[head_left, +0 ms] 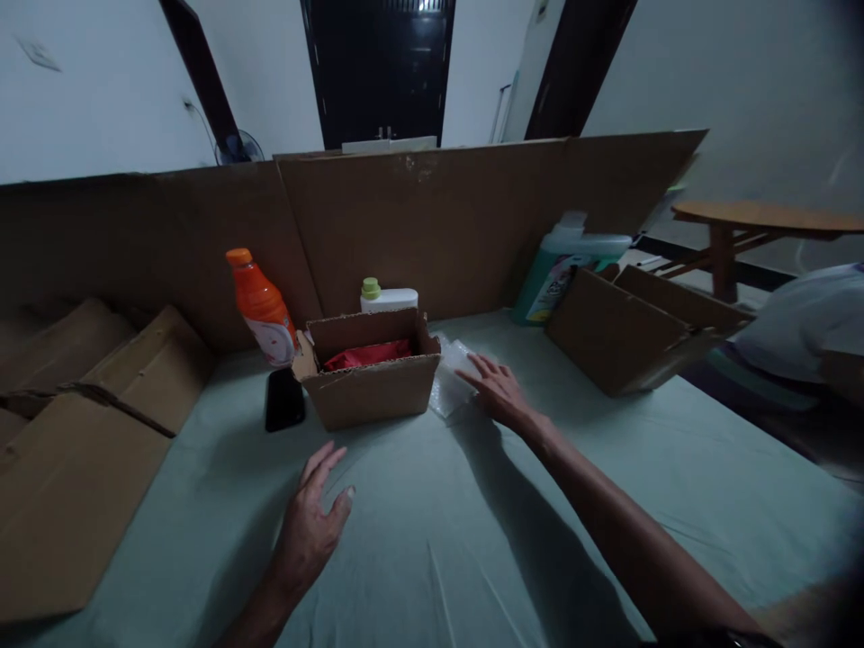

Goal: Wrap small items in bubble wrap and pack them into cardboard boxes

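Bubble wrap [446,392] just right of the open cardboard box [371,396], apparently being reached for with right hand [498,391] spread at its edge and left hand [311,533] loosely open, likely calling for a pinch next.

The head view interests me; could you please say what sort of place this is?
Most likely a room in a home, judging by the dark double door, the fan beyond the cardboard panel and the wooden table at the right.
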### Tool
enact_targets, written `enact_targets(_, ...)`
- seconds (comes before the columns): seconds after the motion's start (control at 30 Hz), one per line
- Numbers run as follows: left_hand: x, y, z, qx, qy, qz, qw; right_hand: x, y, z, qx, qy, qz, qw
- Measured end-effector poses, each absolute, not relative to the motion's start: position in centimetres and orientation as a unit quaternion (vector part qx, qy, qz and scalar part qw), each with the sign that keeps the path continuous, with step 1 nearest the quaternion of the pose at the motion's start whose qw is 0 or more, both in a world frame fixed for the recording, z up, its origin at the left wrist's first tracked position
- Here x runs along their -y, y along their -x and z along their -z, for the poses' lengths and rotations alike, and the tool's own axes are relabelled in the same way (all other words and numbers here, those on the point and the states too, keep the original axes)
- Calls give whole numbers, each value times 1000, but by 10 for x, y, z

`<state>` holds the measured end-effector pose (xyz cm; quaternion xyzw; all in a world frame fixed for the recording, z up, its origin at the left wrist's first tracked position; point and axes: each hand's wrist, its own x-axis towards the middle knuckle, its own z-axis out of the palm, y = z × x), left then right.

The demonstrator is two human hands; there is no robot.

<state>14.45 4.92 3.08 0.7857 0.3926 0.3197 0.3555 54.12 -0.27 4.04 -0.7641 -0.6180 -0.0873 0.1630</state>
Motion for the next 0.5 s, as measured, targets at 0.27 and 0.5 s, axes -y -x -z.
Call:
enact_targets(0.27, -86, -206, -42, -321, -826, -251, 389, -5, -552, -45, 556, 759, 87, 327)
enact_targets(0.5, -82, -224, -26, -324, -812, -247, 418, 50, -566, -99, 432, 734, 89, 516)
